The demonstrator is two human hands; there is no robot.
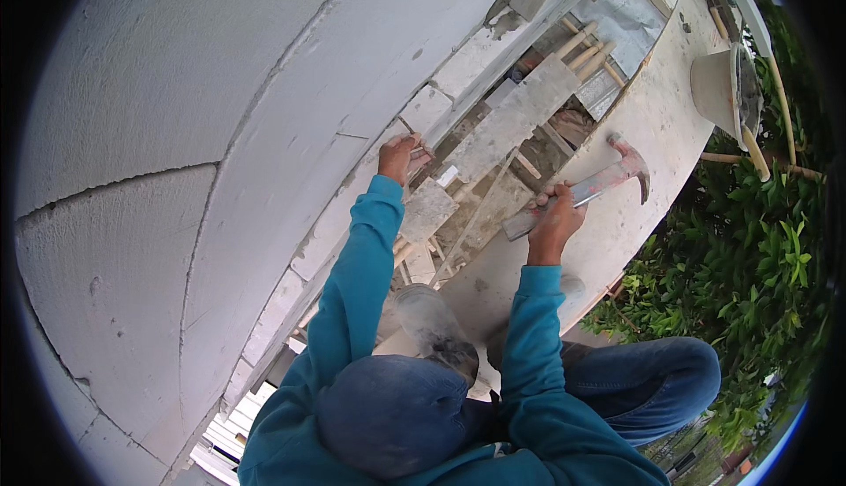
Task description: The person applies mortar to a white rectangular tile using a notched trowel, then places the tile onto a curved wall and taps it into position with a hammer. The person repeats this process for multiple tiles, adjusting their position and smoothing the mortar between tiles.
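My right hand [557, 224] is wrapped round the grey handle of a claw hammer [603, 184]. Its red-stained head points away to the right, raised over the pale board. Up against the lower edge of the white block wall [264, 147], my left hand [400, 158] is closed with its fingers pinched together. A thin dark nail-like rod [405, 124] sticks out past those fingers toward the wall. A small flat piece beside the fingertips is too indistinct to name.
A pale board walkway [643, 133] curves along the right, with a mortar-stained bucket [716, 89] on it. Planks [515, 116] and bamboo poles [577, 38] cross an opening below. My bent knee [652, 385] is at the lower right. Green bushes [731, 257] grow beyond the board.
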